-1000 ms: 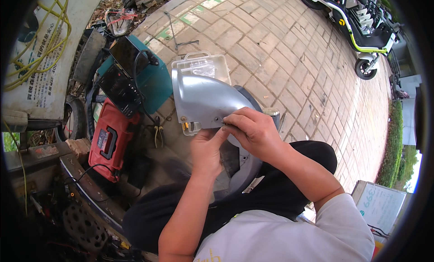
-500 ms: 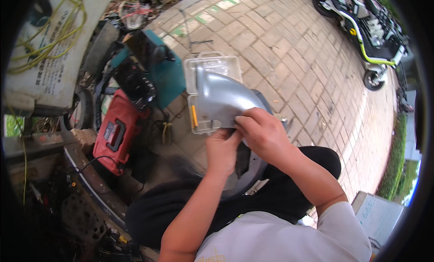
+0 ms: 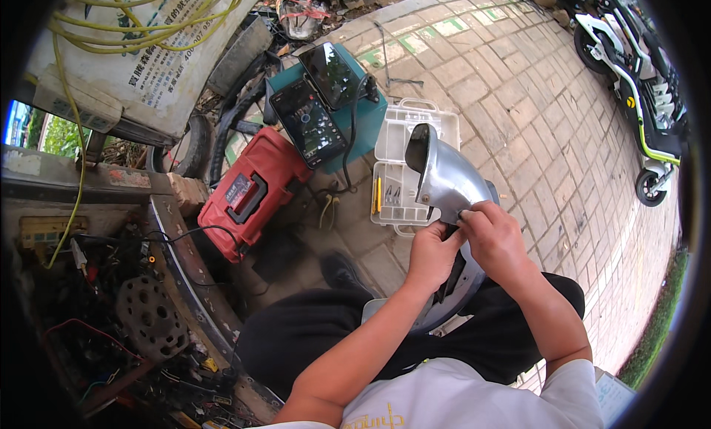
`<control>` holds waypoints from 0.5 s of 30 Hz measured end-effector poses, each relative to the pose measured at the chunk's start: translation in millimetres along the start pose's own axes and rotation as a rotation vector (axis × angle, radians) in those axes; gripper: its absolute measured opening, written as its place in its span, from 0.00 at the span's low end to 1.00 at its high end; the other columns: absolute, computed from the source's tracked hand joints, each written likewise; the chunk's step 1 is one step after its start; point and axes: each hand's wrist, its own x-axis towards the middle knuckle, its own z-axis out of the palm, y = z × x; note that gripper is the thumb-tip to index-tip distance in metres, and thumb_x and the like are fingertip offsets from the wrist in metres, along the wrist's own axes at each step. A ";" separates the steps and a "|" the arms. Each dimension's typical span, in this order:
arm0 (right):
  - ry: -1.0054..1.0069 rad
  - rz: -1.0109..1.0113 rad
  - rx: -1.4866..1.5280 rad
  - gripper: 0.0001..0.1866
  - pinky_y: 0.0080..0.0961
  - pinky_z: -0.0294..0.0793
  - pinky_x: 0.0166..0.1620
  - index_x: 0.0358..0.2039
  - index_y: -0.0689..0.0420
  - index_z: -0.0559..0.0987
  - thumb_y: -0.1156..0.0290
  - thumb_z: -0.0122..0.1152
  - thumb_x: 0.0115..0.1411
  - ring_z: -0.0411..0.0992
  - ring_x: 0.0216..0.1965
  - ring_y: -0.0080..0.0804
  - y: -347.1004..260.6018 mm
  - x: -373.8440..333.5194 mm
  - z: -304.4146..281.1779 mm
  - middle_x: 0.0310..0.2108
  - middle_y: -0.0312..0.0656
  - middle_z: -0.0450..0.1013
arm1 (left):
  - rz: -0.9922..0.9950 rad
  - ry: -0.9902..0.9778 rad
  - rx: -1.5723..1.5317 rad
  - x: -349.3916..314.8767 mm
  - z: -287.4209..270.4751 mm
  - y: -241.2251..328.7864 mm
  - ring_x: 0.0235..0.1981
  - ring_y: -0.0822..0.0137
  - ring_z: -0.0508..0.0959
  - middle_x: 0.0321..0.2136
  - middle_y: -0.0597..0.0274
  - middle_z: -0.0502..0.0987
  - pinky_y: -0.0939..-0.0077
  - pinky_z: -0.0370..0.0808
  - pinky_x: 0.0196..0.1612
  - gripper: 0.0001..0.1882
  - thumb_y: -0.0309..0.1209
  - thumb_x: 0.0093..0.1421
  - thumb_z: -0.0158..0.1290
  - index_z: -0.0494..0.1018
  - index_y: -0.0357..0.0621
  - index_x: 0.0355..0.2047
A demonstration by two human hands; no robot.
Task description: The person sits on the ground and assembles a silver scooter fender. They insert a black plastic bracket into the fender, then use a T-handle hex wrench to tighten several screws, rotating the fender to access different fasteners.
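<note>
A glossy silver-grey curved shell (image 3: pixel 458 179), like a scooter mudguard, stands over my lap with its hollow end tipped up toward the far left. Below my hands, a wider grey curved piece (image 3: pixel 468 287) with a dark inside lies against my legs; whether the two are one part I cannot tell. My left hand (image 3: pixel 433 253) pinches the shell's near lower edge, thumb uppermost. Close beside it, my right hand (image 3: pixel 490 235) has its fingertips pressed together on the same edge. Anything small between those fingertips is hidden.
Beyond the shell lies an opened clear parts case (image 3: pixel 386 196) with small pieces inside. Left of it are a red toolbox (image 3: pixel 248 188), a teal box (image 3: pixel 370 136), a phone (image 3: pixel 309 122) and pliers (image 3: pixel 329 210). Scooters (image 3: pixel 641 96) stand far right on the brick paving.
The whole view has swung, so the surroundings sit further right in the picture. The shell has turned, and its hollow end now shows. Both hands stay at its near edge.
</note>
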 end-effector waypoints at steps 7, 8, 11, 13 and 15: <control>0.069 0.159 0.083 0.07 0.39 0.76 0.32 0.33 0.60 0.78 0.76 0.67 0.54 0.75 0.29 0.47 -3.0 -1.9 5.7 0.30 0.45 0.73 | 0.020 -0.010 -0.020 2.0 2.7 -1.3 0.27 0.81 0.69 0.27 0.71 0.77 0.80 0.69 0.32 0.09 0.29 0.64 0.59 0.78 0.33 0.36; 0.072 0.156 0.069 0.07 0.39 0.76 0.32 0.33 0.60 0.78 0.76 0.67 0.54 0.75 0.29 0.47 -1.6 -2.3 6.3 0.31 0.45 0.73 | 0.034 -0.028 -0.051 2.0 3.1 -2.1 0.27 0.81 0.69 0.26 0.72 0.77 0.80 0.69 0.32 0.08 0.28 0.64 0.59 0.78 0.33 0.37; 0.049 0.120 0.038 0.08 0.39 0.76 0.32 0.33 0.60 0.78 0.75 0.68 0.54 0.76 0.30 0.47 4.1 -4.6 6.5 0.31 0.45 0.73 | 0.018 -0.038 -0.052 3.5 3.6 -4.3 0.28 0.82 0.70 0.27 0.72 0.77 0.80 0.69 0.32 0.07 0.26 0.63 0.59 0.78 0.34 0.37; 0.026 0.076 0.011 0.08 0.38 0.77 0.32 0.33 0.60 0.77 0.75 0.68 0.54 0.76 0.30 0.46 7.6 -6.5 5.4 0.31 0.45 0.73 | 0.022 -0.042 -0.056 3.1 4.3 -5.3 0.29 0.82 0.70 0.28 0.72 0.77 0.81 0.70 0.33 0.07 0.26 0.62 0.60 0.78 0.34 0.38; 0.022 0.009 -0.018 0.09 0.38 0.77 0.31 0.33 0.60 0.77 0.75 0.69 0.54 0.76 0.31 0.46 9.7 -7.9 4.2 0.31 0.45 0.73 | 0.021 -0.052 -0.068 2.4 4.5 -4.9 0.30 0.81 0.71 0.29 0.72 0.78 0.81 0.70 0.34 0.08 0.26 0.62 0.60 0.78 0.34 0.39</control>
